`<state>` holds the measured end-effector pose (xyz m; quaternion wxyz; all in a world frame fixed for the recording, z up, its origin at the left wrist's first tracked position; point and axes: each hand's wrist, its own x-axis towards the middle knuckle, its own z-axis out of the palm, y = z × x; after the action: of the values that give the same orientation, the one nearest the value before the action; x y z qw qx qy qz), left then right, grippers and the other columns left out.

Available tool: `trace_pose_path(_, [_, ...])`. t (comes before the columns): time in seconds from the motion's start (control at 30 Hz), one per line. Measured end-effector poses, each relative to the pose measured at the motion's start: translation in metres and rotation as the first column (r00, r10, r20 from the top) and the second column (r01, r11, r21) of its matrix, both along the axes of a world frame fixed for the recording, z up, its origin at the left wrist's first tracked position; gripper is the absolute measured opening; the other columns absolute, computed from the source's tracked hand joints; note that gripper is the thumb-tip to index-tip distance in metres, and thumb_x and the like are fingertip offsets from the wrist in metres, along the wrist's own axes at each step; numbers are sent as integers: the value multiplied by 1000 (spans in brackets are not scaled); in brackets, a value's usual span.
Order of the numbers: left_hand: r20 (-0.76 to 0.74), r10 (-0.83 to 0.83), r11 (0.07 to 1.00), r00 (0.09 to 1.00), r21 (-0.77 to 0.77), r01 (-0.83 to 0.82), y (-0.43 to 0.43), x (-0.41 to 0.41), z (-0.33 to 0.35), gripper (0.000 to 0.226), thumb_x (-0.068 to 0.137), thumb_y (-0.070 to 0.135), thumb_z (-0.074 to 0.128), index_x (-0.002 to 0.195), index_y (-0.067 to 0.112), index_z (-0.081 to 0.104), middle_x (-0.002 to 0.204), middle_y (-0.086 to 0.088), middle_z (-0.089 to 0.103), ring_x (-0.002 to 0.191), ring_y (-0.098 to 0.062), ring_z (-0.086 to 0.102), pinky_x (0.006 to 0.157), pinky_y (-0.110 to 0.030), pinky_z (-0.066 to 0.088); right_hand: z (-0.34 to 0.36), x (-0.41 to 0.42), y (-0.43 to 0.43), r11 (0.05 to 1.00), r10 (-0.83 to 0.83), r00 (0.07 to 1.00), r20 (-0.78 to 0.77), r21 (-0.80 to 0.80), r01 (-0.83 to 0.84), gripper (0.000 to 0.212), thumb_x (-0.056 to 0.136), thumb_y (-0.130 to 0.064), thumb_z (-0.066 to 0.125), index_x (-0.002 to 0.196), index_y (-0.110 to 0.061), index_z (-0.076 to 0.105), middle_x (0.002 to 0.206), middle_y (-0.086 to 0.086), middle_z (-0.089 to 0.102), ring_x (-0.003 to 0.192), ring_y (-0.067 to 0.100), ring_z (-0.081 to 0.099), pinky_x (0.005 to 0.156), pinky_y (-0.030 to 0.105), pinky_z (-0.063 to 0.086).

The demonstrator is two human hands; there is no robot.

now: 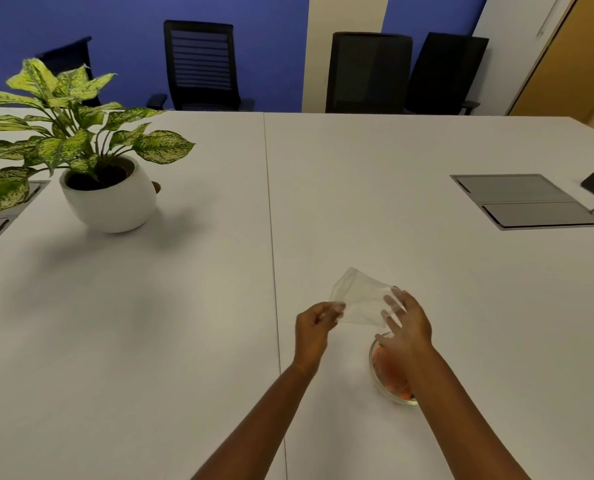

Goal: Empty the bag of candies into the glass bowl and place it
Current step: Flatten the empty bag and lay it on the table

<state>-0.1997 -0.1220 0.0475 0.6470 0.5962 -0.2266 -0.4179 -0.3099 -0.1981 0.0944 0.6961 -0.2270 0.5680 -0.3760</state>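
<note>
Over the white table (184,323), left hand (314,327) fingers pinch the bag (359,299); right hand (408,323) fingers splayed.

Soft, even overhead light keeps the white worktop (184,341) bright, without harsh glare. The potted plant (81,140) throws a diffuse shadow toward the camera. Wide-angle bending curves the far edges. The right hand (406,327) looks motion-blurred, perhaps mid-movement.
</note>
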Motion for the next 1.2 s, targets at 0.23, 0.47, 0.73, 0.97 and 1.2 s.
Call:
trace_pose_path(0.23, [133,27,999,991,27,-31,14,37,3,18,88,4,57,95,-10,67,61,-7,60,45,0,60,53,-12,54,-14,14,5,989,68,981,-183,-116,-90,38,93,-23,48,130,-12,49,139,9,50,130,27,42,110,47,28])
trace_pose_path(0.47, [268,-85,993,960,98,61,24,75,11,19,87,5,58,95,-9,67,59,-5,58,47,-4,56,50,-10,50,4,30,9,669,514,740,-435,-336,-663,10,85,-26,61,92,-21,68,101,2,68,89,3,62,61,8,43])
trace_pose_path(0.73, [39,-142,972,989,192,132,28,66,17,57,88,27,57,135,9,31,112,-21,59,83,-21,61,71,-25,53,-9,54,12,840,433,873,-225,-249,-482,7,87,-16,60,90,-11,63,81,-1,63,87,19,59,74,30,47])
trace_pose_path(0.97, [-63,-182,965,981,180,191,36,60,9,42,86,22,61,122,2,51,87,-7,62,70,-15,62,57,-14,55,-16,71,14,913,317,934,-165,-215,-348,7,87,-12,59,93,-8,61,83,2,60,90,22,58,63,26,48])
trace_pose_path(1.2, [-145,35,985,989,175,-9,38,65,2,25,86,-6,56,109,-14,58,69,-9,59,58,-13,58,52,-11,55,-17,73,14,925,291,950,-117,-219,-310,17,85,-7,60,68,-11,61,71,5,58,68,16,54,59,26,42])
